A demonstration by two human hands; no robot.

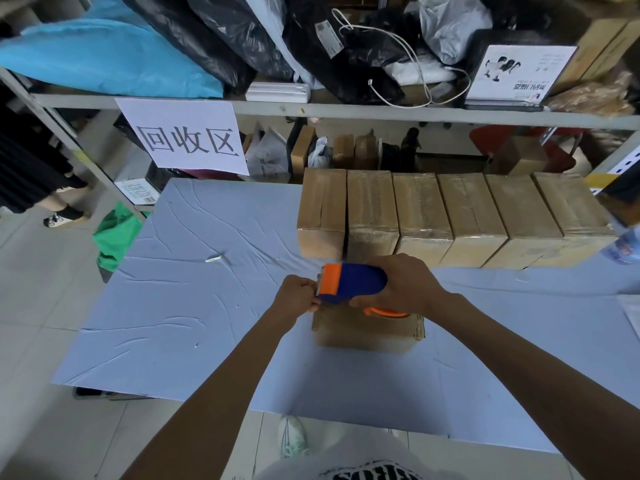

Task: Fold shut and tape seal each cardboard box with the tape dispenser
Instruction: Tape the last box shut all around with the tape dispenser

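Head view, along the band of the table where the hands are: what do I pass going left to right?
From the left: green bag → small white scrap on the cloth → left hand → tape dispenser → right hand → clear bottle at the right edge.

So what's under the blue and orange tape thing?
A cardboard box on the table. The tape dispenser and right hand cover most of its top, so whether its flaps are taped cannot be seen.

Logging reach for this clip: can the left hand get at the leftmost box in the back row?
Probably yes: only bare cloth lies between the left hand and the leftmost box, but it is pinching the front of the tape dispenser.
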